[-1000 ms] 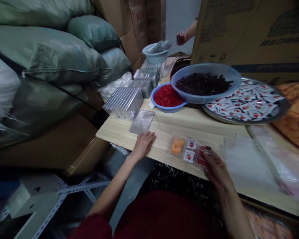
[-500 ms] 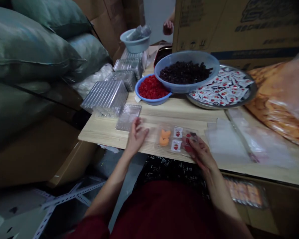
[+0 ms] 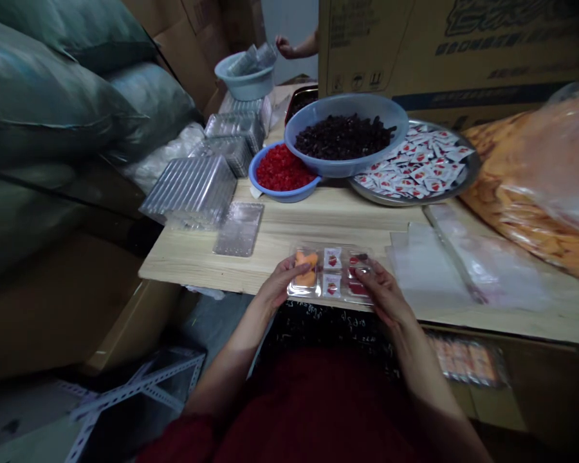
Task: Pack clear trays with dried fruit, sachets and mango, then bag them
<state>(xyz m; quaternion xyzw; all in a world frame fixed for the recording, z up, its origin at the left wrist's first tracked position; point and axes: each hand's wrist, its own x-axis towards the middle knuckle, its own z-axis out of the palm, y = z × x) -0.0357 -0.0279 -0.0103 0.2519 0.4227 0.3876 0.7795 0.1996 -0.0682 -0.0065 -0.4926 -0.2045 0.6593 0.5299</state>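
Between my two hands is a clear plastic tray (image 3: 320, 290) at the table's front edge. Orange pieces (image 3: 307, 278) fill its left part, two small white printed packets (image 3: 332, 272) sit in the middle, and red pieces with a dark one (image 3: 359, 287) lie on the right. My left hand (image 3: 280, 281) grips the left end, thumb over the orange pieces. The right end is gripped by my right hand (image 3: 382, 287), its thumb over the red pieces. Left of them a flat clear tray (image 3: 239, 229) lies on the wood.
Behind stand a blue bowl of red pieces (image 3: 285, 194), a larger bowl of dark pieces (image 3: 352, 168) and a metal pan of packets (image 3: 470, 168). Stacked clear trays (image 3: 193, 190) are at left. Clear bags (image 3: 422, 270) lie at right. Another person's hand (image 3: 284, 47) shows at the back.
My left hand has moved right and closed on the left end of the tray. My right hand keeps its hold. The other person's hand at the back has shifted left and stretched out.
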